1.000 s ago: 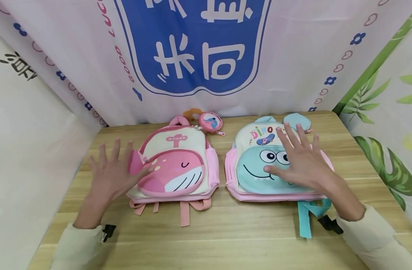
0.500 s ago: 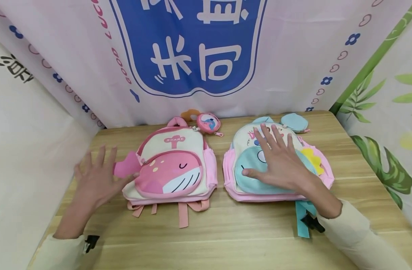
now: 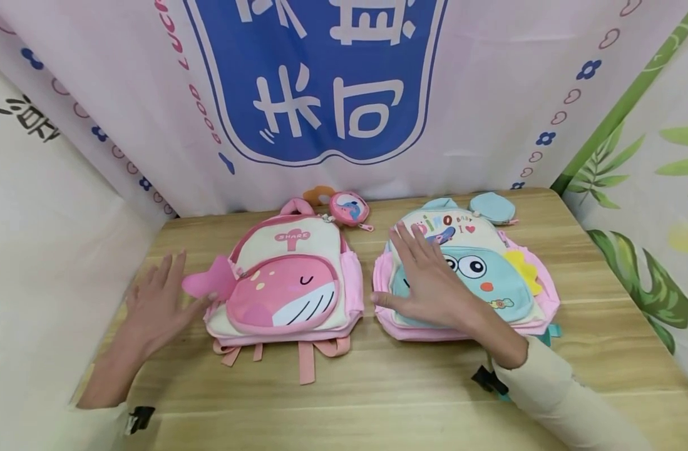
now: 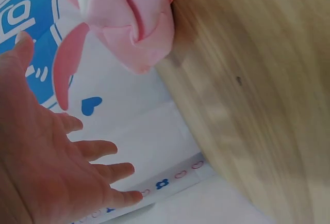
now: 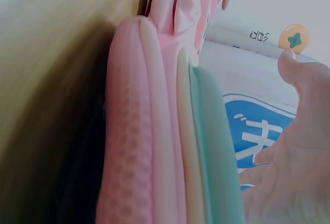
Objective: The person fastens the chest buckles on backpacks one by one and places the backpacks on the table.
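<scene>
Two small children's backpacks lie side by side on the table. The left one is a pink whale backpack (image 3: 287,291) with a pink tail flap (image 3: 211,282) at its left side. My left hand (image 3: 154,310), fingers extended, hovers left of that flap and holds nothing. On the right is a teal dinosaur backpack (image 3: 490,282) with big eyes and a yellow crest. My right hand (image 3: 434,285) hovers over its left part, fingers straight, hiding some of the face. In the right wrist view, the hand (image 5: 296,146) stands apart from the backpack's teal front (image 5: 216,146).
A round pink pouch (image 3: 349,208) hangs off the whale backpack's top, and a light blue pouch (image 3: 492,207) off the dinosaur one. Straps (image 3: 306,363) trail toward the front of the wooden table (image 3: 332,413). A printed curtain (image 3: 479,113) stands behind.
My right hand has moved left across the dinosaur backpack, uncovering its eyes and yellow crest. My left hand has shifted left, away from the whale backpack. Both backpacks stay in place.
</scene>
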`<act>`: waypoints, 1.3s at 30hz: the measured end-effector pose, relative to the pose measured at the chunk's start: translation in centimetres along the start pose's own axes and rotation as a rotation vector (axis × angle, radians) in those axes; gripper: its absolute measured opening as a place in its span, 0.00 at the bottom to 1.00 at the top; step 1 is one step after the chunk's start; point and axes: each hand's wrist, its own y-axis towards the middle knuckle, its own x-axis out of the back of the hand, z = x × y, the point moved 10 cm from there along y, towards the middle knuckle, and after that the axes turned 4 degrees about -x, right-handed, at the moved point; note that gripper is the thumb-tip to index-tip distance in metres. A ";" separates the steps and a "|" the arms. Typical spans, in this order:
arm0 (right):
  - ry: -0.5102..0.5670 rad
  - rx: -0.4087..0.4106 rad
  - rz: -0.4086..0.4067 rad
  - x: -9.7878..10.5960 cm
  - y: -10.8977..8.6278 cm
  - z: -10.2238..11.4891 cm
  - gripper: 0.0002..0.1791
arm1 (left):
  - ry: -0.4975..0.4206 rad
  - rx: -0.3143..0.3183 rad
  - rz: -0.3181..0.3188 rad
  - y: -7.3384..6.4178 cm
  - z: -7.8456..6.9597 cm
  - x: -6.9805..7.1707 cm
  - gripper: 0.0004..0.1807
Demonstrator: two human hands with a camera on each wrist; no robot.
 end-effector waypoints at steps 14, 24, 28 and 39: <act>0.110 0.040 0.031 -2.4 0.9 2.5 0.67 | -0.285 -0.097 -0.018 -0.1 0.4 -0.5 0.51; 0.198 0.051 0.056 -4.0 1.7 3.5 0.63 | -0.441 -0.075 -0.120 -0.1 0.9 -0.2 0.42; 0.239 0.056 0.064 -4.5 2.0 3.6 0.63 | -0.480 -0.017 -0.104 0.1 1.4 -0.7 0.42; 0.381 0.012 0.103 -6.0 2.8 4.3 0.60 | -0.620 0.083 -0.017 0.1 2.5 -3.5 0.38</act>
